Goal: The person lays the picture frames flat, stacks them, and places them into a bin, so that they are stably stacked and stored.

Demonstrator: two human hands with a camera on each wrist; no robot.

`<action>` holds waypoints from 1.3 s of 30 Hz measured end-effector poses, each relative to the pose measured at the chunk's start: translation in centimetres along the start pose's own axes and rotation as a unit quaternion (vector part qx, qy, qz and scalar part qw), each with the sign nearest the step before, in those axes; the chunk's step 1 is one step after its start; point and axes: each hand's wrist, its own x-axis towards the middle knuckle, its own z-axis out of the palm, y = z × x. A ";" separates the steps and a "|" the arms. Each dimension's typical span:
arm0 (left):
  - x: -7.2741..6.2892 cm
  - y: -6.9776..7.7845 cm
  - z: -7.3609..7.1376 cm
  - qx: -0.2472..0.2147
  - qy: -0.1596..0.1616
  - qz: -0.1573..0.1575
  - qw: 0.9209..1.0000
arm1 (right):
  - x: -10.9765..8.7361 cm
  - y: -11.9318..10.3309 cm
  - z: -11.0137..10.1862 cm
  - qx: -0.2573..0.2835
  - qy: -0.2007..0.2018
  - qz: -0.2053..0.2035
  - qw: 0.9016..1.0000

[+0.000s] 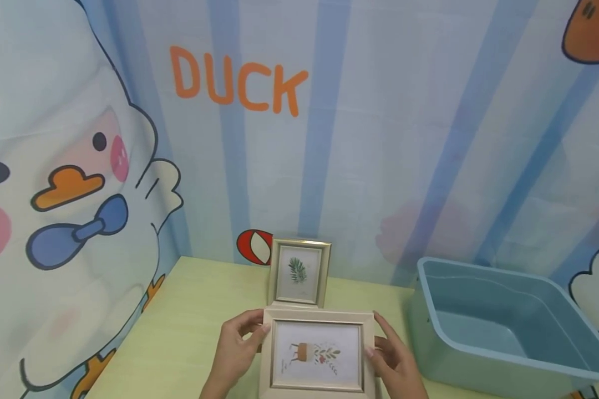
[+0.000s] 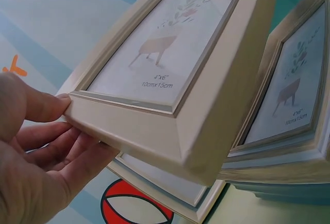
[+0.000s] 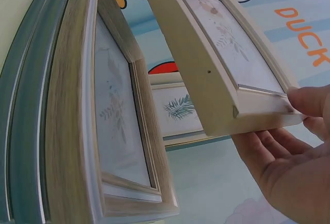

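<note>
A cream picture frame (image 1: pixel 316 354) with a deer-and-plant print is held sideways between both hands. My left hand (image 1: pixel 234 346) grips its left edge, thumb on the front border and fingers behind. My right hand (image 1: pixel 398 363) holds the opposite edge the same way, thumb on the face and fingers underneath. In the left wrist view the print reads 4"x6". Just behind stands a smaller gold-edged picture frame (image 1: pixel 299 271) with a green leaf print, its foot overlapped by the held one. Both wrist views show a wood-grain picture frame (image 3: pixel 152 110) close by, with several teal edges beyond it.
A blue-green plastic basin (image 1: pixel 479 360) stands on the right of the pale yellow table (image 1: pixel 179 321). A striped cloth backdrop (image 1: pixel 389 138) with duck drawings rises behind the table and along its left side.
</note>
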 end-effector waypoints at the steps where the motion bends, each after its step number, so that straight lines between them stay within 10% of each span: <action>1: 0.0 0.0 0.0 0.000 0.001 -0.005 1.000 | 0.0 0.1 -0.1 0.009 -0.018 0.000 1.000; 11: 0.0 -0.4 -0.1 -0.011 0.013 -0.025 1.000 | 0.3 1.4 -2.2 0.100 -0.212 -0.080 0.969; 16: 0.0 -0.4 -0.2 -0.013 0.012 -0.027 0.999 | 0.4 1.6 -2.9 0.110 -0.286 -0.002 0.952; 34: 0.1 -0.7 -0.1 -0.084 0.026 -0.072 0.994 | 0.1 2.4 -3.0 0.141 -0.281 0.020 0.949; 39: 0.0 -1.0 -0.8 -0.119 -0.052 -0.069 0.989 | 0.2 2.6 -3.4 0.166 -0.286 0.010 0.944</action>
